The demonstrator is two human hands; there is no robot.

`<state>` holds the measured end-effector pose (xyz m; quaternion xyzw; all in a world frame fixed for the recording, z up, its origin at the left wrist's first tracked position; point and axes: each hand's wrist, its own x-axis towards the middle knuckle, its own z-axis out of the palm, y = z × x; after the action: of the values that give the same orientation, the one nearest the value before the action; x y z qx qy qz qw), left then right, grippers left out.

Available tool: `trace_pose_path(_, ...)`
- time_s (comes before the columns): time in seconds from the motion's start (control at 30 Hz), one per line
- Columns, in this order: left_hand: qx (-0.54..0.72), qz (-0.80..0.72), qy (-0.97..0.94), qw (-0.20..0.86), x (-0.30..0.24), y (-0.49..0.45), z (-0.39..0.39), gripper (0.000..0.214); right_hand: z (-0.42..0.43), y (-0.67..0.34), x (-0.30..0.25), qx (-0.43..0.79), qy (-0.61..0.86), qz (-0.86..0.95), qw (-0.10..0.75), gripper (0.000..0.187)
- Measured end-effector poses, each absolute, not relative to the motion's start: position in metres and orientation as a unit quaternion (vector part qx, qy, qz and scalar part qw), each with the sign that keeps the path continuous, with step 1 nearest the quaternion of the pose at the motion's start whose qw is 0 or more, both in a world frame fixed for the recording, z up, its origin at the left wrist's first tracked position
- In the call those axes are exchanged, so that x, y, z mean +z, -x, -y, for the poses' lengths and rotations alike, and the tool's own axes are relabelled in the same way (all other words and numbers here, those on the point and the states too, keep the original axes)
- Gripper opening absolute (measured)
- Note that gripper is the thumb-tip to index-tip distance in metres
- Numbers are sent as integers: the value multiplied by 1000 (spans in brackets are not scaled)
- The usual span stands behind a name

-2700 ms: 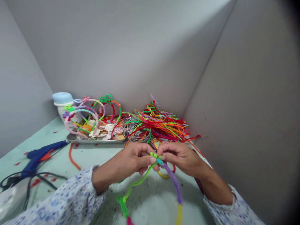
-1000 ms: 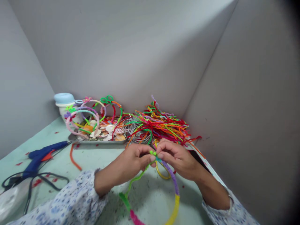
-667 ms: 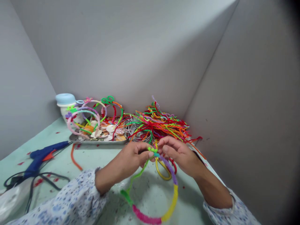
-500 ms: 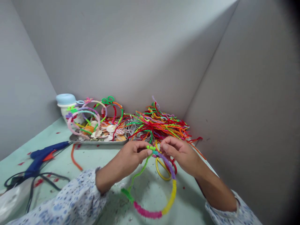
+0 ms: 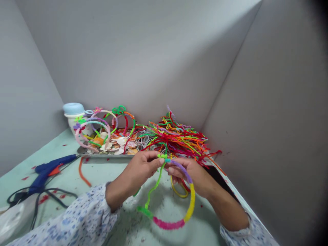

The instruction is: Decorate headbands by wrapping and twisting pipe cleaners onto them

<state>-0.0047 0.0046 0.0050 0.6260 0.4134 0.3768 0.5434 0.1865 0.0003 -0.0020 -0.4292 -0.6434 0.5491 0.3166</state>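
A ring wrapped in fuzzy wire (image 5: pixel 189 208), purple, yellow, pink and green, hangs between my hands above the pale green table (image 5: pixel 64 174). My left hand (image 5: pixel 139 169) pinches its top, where a small light-green knot of wire sticks up. My right hand (image 5: pixel 191 172) is closed on the purple stretch just right of that knot, fingers curled under it. A thin light-green strand runs down the ring's left side to the green section.
Behind my hands lies a heap of coloured fuzzy wires (image 5: pixel 179 136). A metal tray (image 5: pixel 102 152) holds shells and finished wrapped hoops. A pale blue-lidded jar (image 5: pixel 73 114) stands at back left. A blue glue gun (image 5: pixel 47 171) with its cable lies left. Grey walls enclose the table.
Both hands rose a little with the ring, so its pink and yellow lower arc came into view. My right hand shifted its grip lower, curling under the purple part.
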Motion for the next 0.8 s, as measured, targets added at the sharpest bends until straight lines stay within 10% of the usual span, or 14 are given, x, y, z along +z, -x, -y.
trace_pose_path(0.8, 378, -414, -632, 535, 10, 4, -2, 19, 4, -169, -27, 533, 390, 637, 398, 14)
